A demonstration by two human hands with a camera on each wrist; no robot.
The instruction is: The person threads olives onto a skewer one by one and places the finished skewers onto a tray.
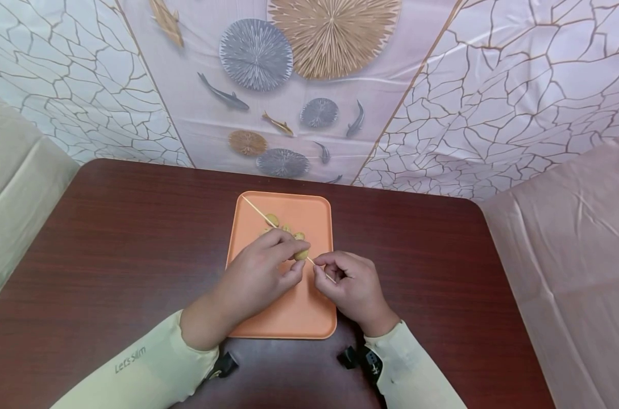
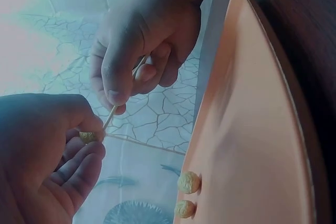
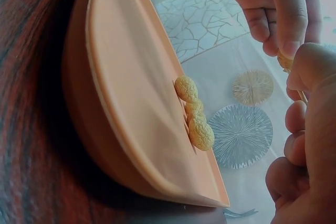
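Note:
In the head view my left hand [image 1: 255, 272] pinches a wrinkled yellow-brown ball [image 1: 301, 255] between thumb and fingers, above an orange tray [image 1: 304, 318]. A thin pale skewer [image 1: 311, 261] runs from that ball to my right hand [image 1: 351, 281], whose thumb and fingertips grip it near its end. Beyond the left hand, a length of thin stick [image 1: 257, 209] shows in the same line, toward the tray's far left corner. The left wrist view has the skewer [image 2: 111, 116] meeting the ball [image 2: 90, 137]. Fingers partly hide the ball in every view.
Several similar balls [image 3: 201, 134] lie in the tray behind the left hand. The tray rests on a dark red-brown wooden table [image 1: 416, 255]. Patterned cloth [image 1: 442, 113] hangs behind the far edge, and plain fabric [image 1: 570, 255] borders the sides.

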